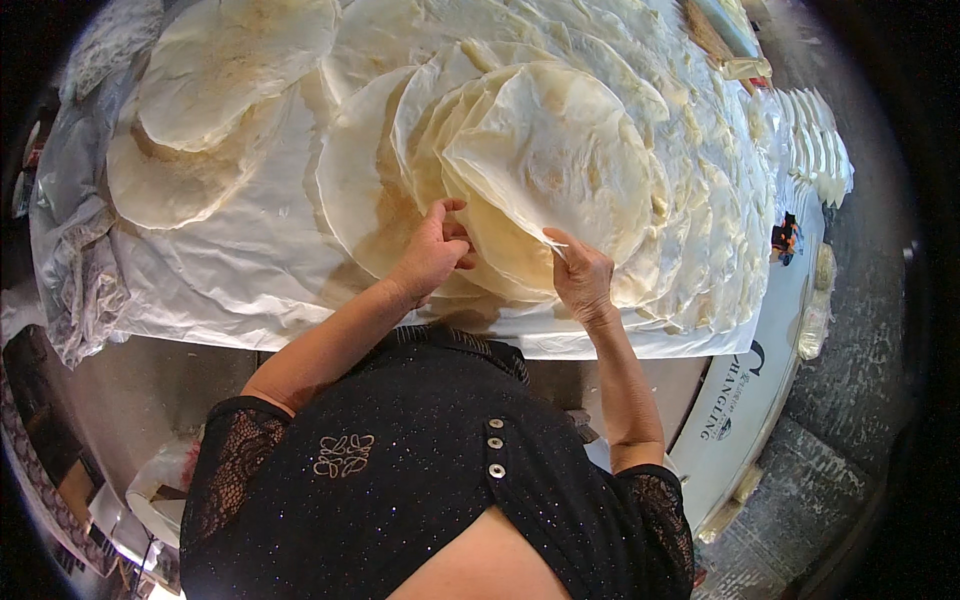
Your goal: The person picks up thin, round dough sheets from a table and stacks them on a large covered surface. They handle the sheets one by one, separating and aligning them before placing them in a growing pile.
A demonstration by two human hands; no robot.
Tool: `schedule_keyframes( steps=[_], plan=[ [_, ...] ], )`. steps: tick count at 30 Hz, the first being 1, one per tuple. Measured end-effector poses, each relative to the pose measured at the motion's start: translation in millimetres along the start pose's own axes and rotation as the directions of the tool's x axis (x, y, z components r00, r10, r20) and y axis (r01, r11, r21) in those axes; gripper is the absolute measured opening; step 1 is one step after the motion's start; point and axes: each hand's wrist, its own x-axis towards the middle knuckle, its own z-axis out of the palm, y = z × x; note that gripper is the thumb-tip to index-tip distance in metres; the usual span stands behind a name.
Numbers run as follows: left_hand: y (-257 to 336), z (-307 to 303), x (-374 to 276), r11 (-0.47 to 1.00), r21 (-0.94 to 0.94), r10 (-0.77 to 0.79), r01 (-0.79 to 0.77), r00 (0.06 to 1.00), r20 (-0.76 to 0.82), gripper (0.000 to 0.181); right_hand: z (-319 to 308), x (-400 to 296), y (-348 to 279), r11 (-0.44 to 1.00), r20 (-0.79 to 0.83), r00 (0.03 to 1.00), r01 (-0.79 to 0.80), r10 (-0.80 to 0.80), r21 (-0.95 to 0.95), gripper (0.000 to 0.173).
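Pale, thin round sheets that look like flatbreads lie overlapped on a cloth-covered table before me. My right hand (581, 271) pinches the near edge of the top sheet (559, 161) between thumb and fingers. That edge is lifted slightly and folded, and other sheets (491, 251) show beneath it. To the left, my left hand (442, 247) hovers over or rests lightly on the sheets, its fingers partly curled and apart. I see nothing held in it; whether its fingertips touch is unclear. One flatter sheet (360, 172) extends out under the pile on that side.
Two larger sheets (232, 67) overlap at the far left on the white cloth (225, 277). Clear plastic wrap (82, 277) bunches along the left edge. More layered sheets (705, 247) cover the right side. Beyond stand folded white stacks (814, 146) and a printed white board (739, 420).
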Motion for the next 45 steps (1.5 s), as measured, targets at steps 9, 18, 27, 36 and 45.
schedule_keyframes(
  steps=[9, 18, 27, 36, 45],
  plan=[
    [-10, 5, 7, 0.998, -0.048, -0.048, 0.047, 0.999, -0.016, 0.041, 4, -5, 2, 1.000, -0.043, 0.999, 0.024, -0.023, 0.018, 0.034],
    [-27, 19, 11, 0.993, 0.018, -0.117, 0.117, 0.992, 0.039, 0.031, 12, -18, -14, 0.994, 0.062, 0.992, 0.110, -0.110, 0.002, 0.050],
    [-47, 32, 17, 1.000, 0.013, 0.013, -0.012, 0.999, -0.042, 0.034, 13, -9, 5, 0.991, 0.034, 0.999, 0.040, -0.036, -0.124, 0.024],
    [-51, 23, 21, 0.980, -0.081, 0.165, -0.180, 0.973, -0.164, 0.038, -140, 140, 116, 0.946, 0.216, 0.976, -0.034, -0.038, 0.323, 0.014],
    [-6, -11, 8, 0.968, -0.046, 0.235, -0.246, 0.957, -0.168, 0.042, -245, 232, 154, 0.828, 0.291, 0.948, -0.262, 0.126, 0.496, 0.038]
  ],
)
